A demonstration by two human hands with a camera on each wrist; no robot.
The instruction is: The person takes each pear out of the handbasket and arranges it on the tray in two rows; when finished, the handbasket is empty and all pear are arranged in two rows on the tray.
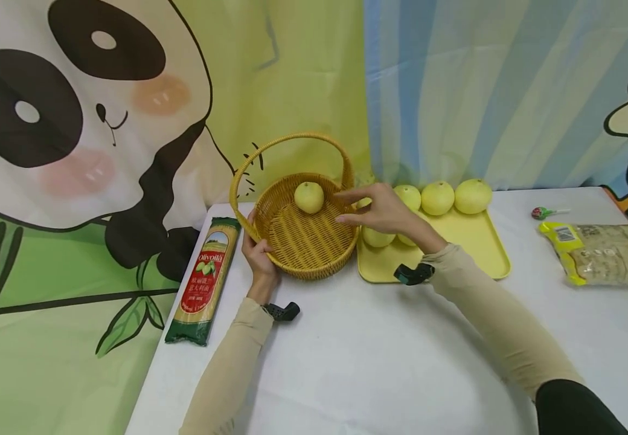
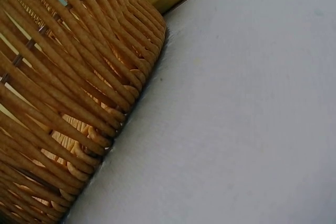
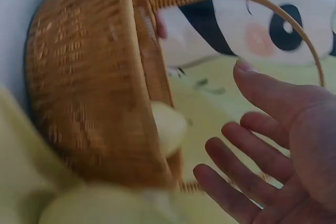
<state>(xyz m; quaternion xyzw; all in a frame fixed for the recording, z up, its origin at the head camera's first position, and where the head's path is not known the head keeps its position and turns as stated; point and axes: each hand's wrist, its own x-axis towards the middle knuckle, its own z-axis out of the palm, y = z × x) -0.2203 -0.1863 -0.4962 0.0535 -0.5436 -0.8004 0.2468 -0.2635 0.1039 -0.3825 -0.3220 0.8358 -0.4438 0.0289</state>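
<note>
A woven wicker basket (image 1: 314, 241) with a tall arched handle stands on the table, one round pale-yellow fruit (image 1: 309, 197) inside it. At its left side my left hand (image 1: 260, 261) grips the rim, thumb over the edge. In the left wrist view the weave of the basket (image 2: 79, 77) fills the left part, and that hand is out of sight. My right hand (image 1: 379, 210) is at the right rim, fingers extended toward the basket and holding nothing. Behind and below it, several similar fruits (image 1: 437, 198) sit on a yellow tray (image 1: 471, 241); the hand partly hides some.
Left of the basket lies a pack of spaghetti (image 1: 205, 281). On the far right are a wrapped lollipop (image 1: 542, 212) and a yellow-and-clear food bag (image 1: 607, 255). A printed cloth backdrop (image 1: 303, 72) hangs along the back edge of the white table (image 1: 379, 362).
</note>
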